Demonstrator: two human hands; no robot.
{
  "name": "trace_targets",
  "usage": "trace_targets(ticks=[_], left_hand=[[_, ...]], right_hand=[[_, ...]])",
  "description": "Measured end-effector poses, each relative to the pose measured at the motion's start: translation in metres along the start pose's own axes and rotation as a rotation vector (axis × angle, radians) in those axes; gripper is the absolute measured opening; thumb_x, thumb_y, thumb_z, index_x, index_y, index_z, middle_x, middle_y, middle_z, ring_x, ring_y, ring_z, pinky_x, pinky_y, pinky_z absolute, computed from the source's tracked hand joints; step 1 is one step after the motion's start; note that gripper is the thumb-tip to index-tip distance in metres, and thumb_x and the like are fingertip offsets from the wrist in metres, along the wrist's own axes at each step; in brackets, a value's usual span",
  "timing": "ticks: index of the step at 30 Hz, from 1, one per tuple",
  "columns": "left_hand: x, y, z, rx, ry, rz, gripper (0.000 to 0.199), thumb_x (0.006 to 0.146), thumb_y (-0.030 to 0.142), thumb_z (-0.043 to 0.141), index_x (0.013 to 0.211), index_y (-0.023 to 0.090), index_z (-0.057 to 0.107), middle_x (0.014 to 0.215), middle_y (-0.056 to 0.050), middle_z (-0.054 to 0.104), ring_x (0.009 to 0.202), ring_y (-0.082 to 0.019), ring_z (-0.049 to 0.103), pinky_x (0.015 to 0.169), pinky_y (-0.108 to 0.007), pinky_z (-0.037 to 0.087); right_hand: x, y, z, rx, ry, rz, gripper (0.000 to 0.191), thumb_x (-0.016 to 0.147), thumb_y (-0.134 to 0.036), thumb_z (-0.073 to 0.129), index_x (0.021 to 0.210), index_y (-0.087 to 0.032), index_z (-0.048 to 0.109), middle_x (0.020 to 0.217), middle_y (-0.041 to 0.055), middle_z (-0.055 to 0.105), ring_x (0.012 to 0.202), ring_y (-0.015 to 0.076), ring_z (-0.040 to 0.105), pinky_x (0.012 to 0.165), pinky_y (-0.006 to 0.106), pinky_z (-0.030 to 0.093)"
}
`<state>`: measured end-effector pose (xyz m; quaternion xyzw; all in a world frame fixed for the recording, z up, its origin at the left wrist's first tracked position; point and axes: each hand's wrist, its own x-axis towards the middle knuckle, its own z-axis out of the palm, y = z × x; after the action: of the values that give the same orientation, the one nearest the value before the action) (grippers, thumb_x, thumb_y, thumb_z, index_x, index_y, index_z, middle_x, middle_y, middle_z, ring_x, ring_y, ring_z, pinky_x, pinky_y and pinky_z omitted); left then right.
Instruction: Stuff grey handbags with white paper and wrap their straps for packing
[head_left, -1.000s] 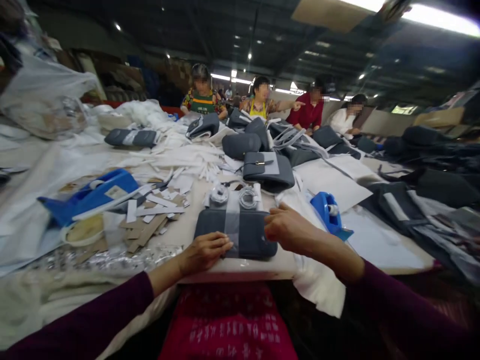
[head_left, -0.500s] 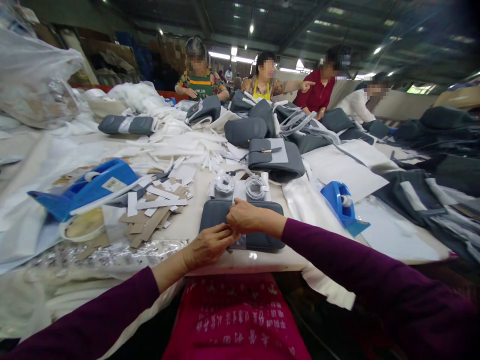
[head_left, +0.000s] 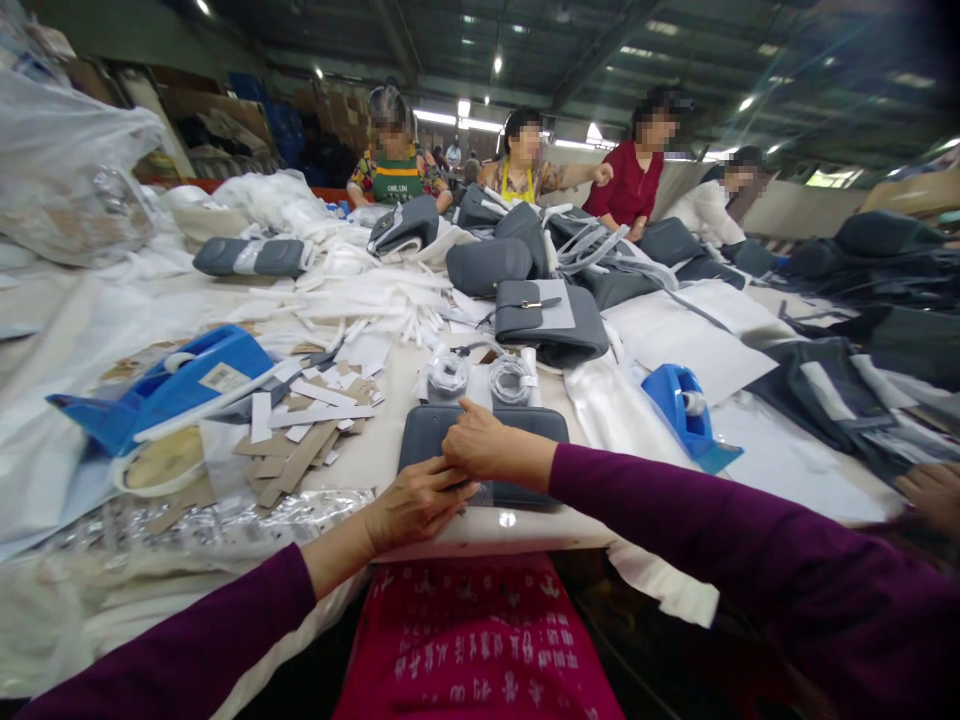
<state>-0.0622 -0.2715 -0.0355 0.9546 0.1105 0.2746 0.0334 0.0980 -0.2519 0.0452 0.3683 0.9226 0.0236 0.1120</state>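
A dark grey bag (head_left: 536, 425) lies flat at the table's front edge, with a strip of clear wrap (head_left: 484, 493) round its middle. Over its left half my two hands meet. My right hand (head_left: 484, 445) is closed, thumb and fingers pinched together. Just below it, my left hand (head_left: 420, 505) has its fingers closed against the right fingertips. Whatever they pinch is hidden. Behind the bag stand two wrapped coils of strap, a left coil (head_left: 448, 374) and a right coil (head_left: 511, 380).
Blue tape dispensers stand on the left (head_left: 202, 375) and right (head_left: 679, 405). Card strips (head_left: 300, 450) and a round tub (head_left: 161, 462) lie left. Behind the coils sits a buckled grey bag (head_left: 547, 315). Several co-workers stand across the table; another person's hand (head_left: 934, 490) shows far right.
Both hands have shifted slightly left and down, still touching over the bag. Another person's hand has come into view at the right edge.
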Motion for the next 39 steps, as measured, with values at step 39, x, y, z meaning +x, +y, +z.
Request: trace_targets(ticks=[39], left_hand=[[0.006, -0.007, -0.022, -0.351, 0.186, -0.349, 0.019, 0.090, 0.024, 0.052, 0.091, 0.025, 0.071, 0.117, -0.006, 0.060, 0.109, -0.021, 0.055, 0.091, -0.037, 0.052]], right_hand=[[-0.093, 0.052, 0.100, 1.290, 0.759, 1.049, 0.074, 0.073, -0.054, 0.063, 0.131, -0.009, 0.050, 0.134, 0.0170, 0.053, 0.123, 0.0298, 0.050, 0.107, 0.039, 0.035]])
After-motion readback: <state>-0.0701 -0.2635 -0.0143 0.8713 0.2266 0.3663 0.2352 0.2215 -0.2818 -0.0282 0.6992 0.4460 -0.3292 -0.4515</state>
